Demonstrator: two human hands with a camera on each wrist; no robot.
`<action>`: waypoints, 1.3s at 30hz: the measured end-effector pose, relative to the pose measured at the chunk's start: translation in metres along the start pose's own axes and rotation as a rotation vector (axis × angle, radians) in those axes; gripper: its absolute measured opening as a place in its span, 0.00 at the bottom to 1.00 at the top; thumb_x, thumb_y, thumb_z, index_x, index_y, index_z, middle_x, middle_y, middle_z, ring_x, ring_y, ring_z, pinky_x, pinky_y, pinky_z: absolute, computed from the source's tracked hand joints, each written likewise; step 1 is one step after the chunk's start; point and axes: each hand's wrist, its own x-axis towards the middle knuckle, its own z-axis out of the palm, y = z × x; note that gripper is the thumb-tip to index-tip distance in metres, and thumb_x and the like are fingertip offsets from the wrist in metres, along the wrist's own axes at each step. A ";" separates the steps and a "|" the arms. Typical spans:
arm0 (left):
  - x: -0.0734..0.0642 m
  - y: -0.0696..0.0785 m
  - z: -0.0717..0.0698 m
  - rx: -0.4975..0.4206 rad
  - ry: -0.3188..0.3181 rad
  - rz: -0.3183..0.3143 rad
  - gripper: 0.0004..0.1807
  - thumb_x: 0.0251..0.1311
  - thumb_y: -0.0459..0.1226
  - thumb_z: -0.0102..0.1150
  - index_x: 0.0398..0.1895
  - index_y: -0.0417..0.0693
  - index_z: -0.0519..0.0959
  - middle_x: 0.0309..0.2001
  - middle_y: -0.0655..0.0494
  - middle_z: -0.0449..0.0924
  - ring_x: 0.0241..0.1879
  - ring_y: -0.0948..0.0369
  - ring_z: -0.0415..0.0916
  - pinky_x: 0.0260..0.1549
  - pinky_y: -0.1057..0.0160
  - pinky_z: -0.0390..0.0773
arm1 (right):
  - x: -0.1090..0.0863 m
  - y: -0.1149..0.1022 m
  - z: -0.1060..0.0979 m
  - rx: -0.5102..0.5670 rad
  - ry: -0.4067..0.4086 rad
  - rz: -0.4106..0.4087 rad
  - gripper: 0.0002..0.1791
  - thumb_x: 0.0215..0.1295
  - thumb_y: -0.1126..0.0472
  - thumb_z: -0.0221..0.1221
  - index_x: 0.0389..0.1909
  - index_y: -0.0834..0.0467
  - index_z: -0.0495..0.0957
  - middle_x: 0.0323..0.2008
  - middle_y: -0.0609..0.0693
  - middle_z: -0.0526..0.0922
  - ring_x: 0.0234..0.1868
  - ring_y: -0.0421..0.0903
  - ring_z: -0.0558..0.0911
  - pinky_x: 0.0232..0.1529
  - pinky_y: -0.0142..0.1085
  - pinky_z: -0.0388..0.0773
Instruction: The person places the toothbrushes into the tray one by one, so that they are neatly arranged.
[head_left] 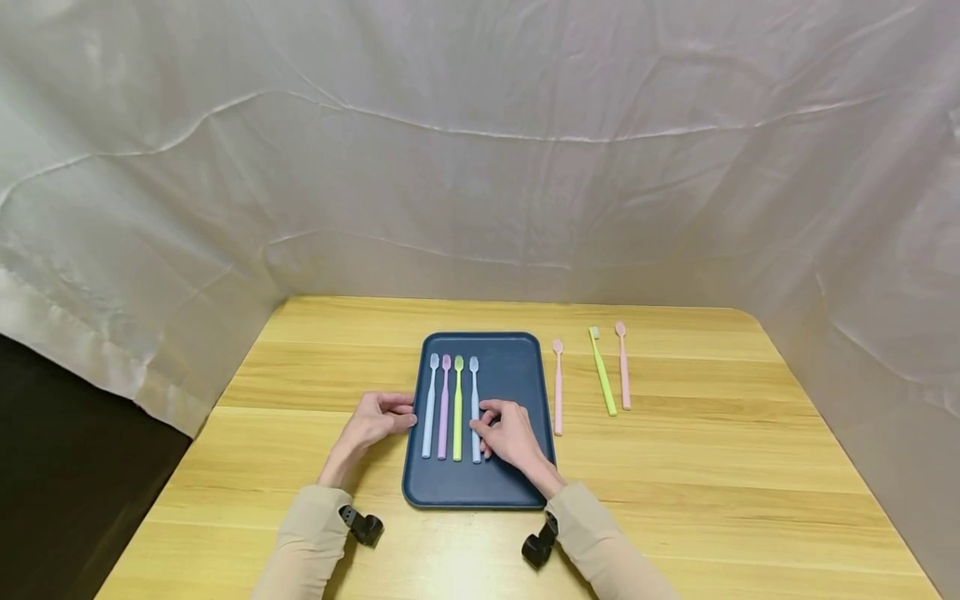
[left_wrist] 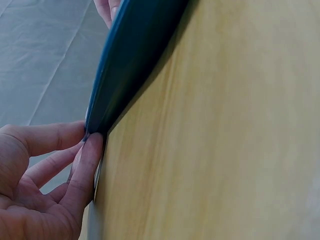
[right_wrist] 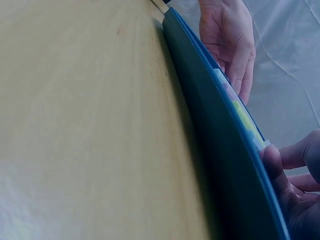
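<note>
Fingers (head_left: 492,406) pinching blue toothbrush (head_left: 475,392), tray (head_left: 517,367) holding four toothbrushes (head_left: 458,408)

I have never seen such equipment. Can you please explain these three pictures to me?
There is no machine: a person's bare hands are the left grip and right grip. The wide picture comes from a head camera; the others from the left wrist camera and right wrist camera. On the table lies a blue tray holding a light blue toothbrush, a purple toothbrush, a lime toothbrush and a second light blue toothbrush. To its right lie a pink toothbrush, a second pink toothbrush and a second lime toothbrush. The left grip touches the tray's edge; the right grip pinches the second light blue toothbrush.
</note>
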 end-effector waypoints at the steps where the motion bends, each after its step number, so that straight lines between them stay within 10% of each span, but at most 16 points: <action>1: 0.000 0.000 0.000 0.006 -0.002 0.002 0.24 0.54 0.25 0.66 0.55 0.22 0.77 0.43 0.32 0.85 0.34 0.66 0.81 0.36 0.73 0.81 | 0.000 0.000 0.000 0.001 -0.001 -0.001 0.23 0.66 0.66 0.63 0.59 0.72 0.76 0.28 0.56 0.83 0.14 0.40 0.79 0.17 0.34 0.79; 39: -0.001 0.003 -0.001 0.014 -0.015 0.006 0.25 0.55 0.25 0.65 0.57 0.22 0.76 0.45 0.30 0.84 0.36 0.66 0.80 0.36 0.74 0.80 | 0.001 -0.004 0.002 0.014 -0.008 0.024 0.23 0.67 0.65 0.63 0.61 0.71 0.75 0.28 0.55 0.83 0.14 0.41 0.79 0.18 0.36 0.80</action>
